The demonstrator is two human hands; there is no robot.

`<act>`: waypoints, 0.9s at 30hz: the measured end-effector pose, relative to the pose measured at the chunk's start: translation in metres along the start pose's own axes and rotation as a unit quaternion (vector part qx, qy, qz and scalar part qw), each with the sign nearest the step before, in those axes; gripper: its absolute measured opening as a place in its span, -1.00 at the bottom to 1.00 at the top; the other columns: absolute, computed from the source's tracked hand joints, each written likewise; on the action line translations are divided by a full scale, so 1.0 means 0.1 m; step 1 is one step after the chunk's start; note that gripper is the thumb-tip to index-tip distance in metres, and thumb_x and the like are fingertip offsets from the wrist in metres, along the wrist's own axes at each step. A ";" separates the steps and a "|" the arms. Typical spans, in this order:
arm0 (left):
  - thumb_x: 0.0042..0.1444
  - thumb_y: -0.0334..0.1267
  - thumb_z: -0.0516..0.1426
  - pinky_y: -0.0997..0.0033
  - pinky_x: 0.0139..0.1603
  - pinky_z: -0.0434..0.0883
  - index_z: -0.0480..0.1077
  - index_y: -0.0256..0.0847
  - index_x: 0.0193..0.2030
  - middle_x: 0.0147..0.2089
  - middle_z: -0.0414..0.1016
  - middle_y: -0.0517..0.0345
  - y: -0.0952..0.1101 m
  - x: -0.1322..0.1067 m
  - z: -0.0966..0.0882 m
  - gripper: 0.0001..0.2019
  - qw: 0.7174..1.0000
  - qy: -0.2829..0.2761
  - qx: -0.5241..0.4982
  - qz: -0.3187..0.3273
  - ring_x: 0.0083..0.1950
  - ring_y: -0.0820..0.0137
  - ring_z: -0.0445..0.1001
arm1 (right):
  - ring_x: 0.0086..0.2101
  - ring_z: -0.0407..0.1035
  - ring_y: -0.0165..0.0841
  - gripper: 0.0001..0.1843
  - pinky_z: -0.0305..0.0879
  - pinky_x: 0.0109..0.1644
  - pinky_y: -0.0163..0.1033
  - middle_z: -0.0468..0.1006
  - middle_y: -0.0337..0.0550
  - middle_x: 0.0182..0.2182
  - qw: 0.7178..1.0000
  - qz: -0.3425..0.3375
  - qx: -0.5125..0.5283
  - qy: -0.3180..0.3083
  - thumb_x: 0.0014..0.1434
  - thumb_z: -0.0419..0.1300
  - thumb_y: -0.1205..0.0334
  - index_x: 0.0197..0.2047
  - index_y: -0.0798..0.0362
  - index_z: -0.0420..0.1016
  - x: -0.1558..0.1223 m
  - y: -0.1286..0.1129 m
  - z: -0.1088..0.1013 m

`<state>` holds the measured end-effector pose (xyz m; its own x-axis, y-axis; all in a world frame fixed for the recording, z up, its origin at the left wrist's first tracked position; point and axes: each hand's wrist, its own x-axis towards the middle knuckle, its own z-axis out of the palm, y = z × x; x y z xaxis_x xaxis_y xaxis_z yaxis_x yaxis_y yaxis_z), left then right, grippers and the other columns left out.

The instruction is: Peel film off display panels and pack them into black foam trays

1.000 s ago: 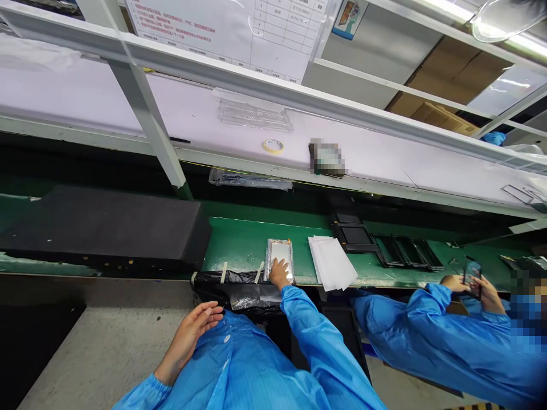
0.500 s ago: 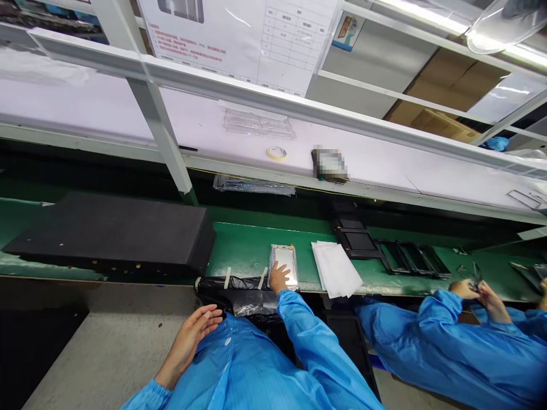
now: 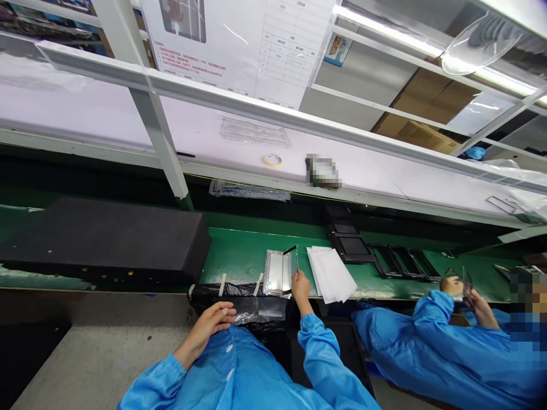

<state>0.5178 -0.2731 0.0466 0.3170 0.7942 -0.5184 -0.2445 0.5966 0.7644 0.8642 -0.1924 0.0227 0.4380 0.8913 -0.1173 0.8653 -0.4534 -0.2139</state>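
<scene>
My right hand [image 3: 301, 286] is closed on the right edge of a thin black-edged panel [image 3: 296, 257], which is tilted up at the bench's front. Whether its middle is clear glass or just an opening, I cannot tell. Directly to its left, a flat silvery rectangular panel [image 3: 274, 274] in clear wrapping lies on the green bench [image 3: 233, 250]. My left hand [image 3: 213, 320] hovers above my lap, holding nothing, its fingers stretched and slightly bent. Right of my right hand are white sheets [image 3: 331, 273] in a loose pile.
A large black block [image 3: 106, 239] occupies the left bench. Black frames [image 3: 401, 262] and black trays [image 3: 352, 246] lie right of the sheets. A black plastic bag [image 3: 239, 296] hangs at the front edge. At right, a co-worker's hands [image 3: 474, 299] hold a thin part.
My right hand has moved right from the silvery panel's surface and now grips a raised black-edged panel. My left hand has shifted slightly right. The whole view has shifted a little.
</scene>
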 end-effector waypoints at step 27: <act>0.31 -0.19 0.12 0.17 -0.05 0.48 0.40 -0.36 0.21 -0.13 0.64 -0.14 0.34 0.04 0.17 -0.59 0.951 -0.185 -0.244 -0.032 -0.16 0.13 0.61 | 0.05 0.30 -0.16 -0.21 0.27 0.10 -0.05 0.46 -0.03 0.07 0.819 -0.549 0.148 -0.085 -0.02 0.43 -0.18 0.22 -0.07 0.40 -1.61 -1.01 -0.33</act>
<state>0.5264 -0.2516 0.0772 0.6249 0.7126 -0.3188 -0.5812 0.6974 0.4195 0.7145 -0.2898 0.0953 -0.6252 0.7607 0.1742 0.6074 0.6145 -0.5035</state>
